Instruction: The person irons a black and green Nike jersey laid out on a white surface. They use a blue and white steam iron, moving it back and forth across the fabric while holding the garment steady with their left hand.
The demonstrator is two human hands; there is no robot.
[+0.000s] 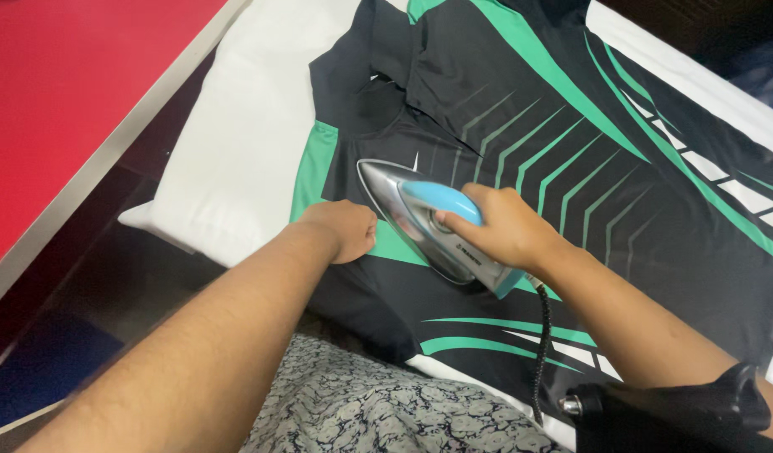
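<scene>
Item: electric iron (420, 222), silver body with a light blue handle, resting sole-down on a black and green sports shirt (588, 168). The shirt lay spread over a white padded board (235, 151).

Long axis: ran from the pointed tip at upper left, near the shirt's collar, to the heel at lower right, where the black cord (540, 344) left it.

Right hand (504, 226): wrapped closed around the handle.

Left hand (349, 228): curled into a loose fist, pressed on the shirt's edge just left of the iron's tip, close beside it but apart.
</scene>
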